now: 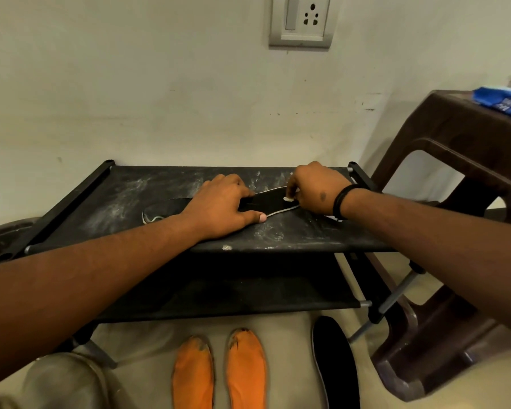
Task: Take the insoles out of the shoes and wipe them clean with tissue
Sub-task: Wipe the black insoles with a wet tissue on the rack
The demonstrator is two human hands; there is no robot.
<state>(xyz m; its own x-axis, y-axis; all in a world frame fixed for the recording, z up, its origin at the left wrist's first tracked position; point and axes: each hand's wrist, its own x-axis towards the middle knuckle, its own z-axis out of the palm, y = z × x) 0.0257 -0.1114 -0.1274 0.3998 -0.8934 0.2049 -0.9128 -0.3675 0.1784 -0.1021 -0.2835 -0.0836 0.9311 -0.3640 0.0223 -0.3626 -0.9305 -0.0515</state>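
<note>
At the centre of the frame, a black insole (270, 202) lies flat on the dusty top shelf of a black rack (124, 196). Our left hand (222, 206) pins its middle, fingers spread and pressing down. Our right hand (316, 188), right of centre, has fingers curled tight around a small white tissue (288, 199) touching the insole. We judge steady pressure and long strokes would wipe best. Two orange insoles (219, 373) lie at the bottom.

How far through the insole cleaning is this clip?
Three insoles lie on the floor: two orange insoles and a black one, whether wiped is unclear. In hand: the left hand pins a black insole on the rack while the right hand wipes it with tissue.
</note>
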